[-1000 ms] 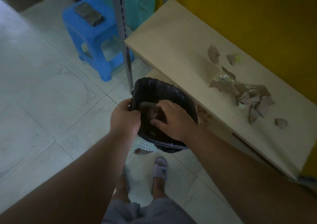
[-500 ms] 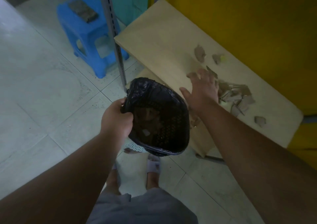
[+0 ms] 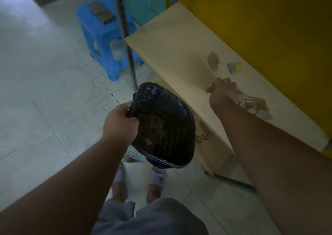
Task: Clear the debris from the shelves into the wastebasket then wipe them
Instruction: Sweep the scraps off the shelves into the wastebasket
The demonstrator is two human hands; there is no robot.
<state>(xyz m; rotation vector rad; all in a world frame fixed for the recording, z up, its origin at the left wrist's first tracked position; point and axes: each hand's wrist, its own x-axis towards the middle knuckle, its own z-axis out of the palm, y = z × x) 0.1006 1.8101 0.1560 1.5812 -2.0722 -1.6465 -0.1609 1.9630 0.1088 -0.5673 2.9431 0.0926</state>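
Head view: right hand (image 3: 221,95) grips torn cardboard scraps (image 3: 255,104) on shelf (image 3: 172,42)

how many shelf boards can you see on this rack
2: the upper shelf holds the scraps under the right hand; the lower shelf shows beneath it beside the wastebasket. Others may lie outside the view.

**Colours in this shot, pretty dim lighting**

The wastebasket (image 3: 167,127) at centre frame is showing a black liner over a dotted mesh pattern. The shelf (image 3: 172,42) is looking pale beige, with brownish-grey debris (image 3: 213,61) sitting upper right of centre. Behind it a wall (image 3: 269,19) is glowing mustard yellow. Upper left, a stool (image 3: 102,35) is reading bright blue, carrying a dark grey block (image 3: 101,12). The floor tiles (image 3: 36,73) are looking pale greenish-white, speckled.
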